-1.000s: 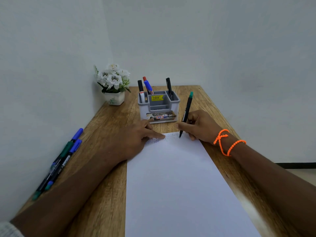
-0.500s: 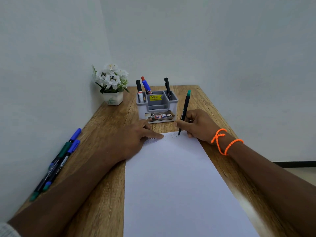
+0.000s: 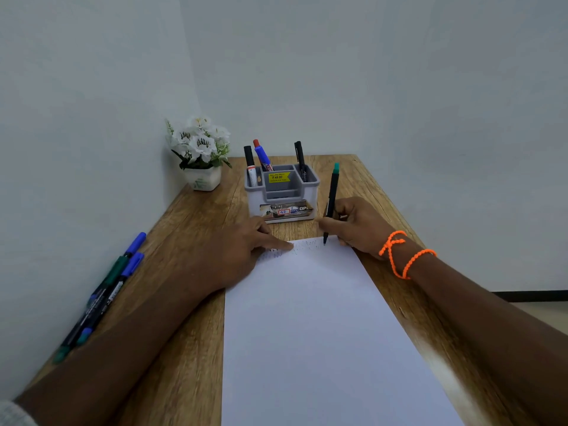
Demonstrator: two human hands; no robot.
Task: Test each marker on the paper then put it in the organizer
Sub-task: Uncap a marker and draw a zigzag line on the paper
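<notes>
Between the fingers [image 3: 330, 224] of the right hand [image 3: 356, 226] stands the marker [image 3: 332, 192], nearly upright, its tip on the far edge of the paper [image 3: 307, 318] beside a row of faint scribbles. It looks light, stiff and smooth; a pinch low on the barrel, as now, should steer the tip best, while a grip nearer the middle would likely suit lifting it away. The left hand [image 3: 239, 250] lies flat, fingers straight, one fingertip pressing the thin sheet, which would probably slide otherwise. Just beyond the fingers sits the organizer [image 3: 282, 192], with markers already upright in its left and right compartments; they could crowd the drop. Well left of the fingers, more markers [image 3: 104, 290] lie along the surface [image 3: 190, 229] by the wall; a flower pot [image 3: 203, 176] stands in the corner.
</notes>
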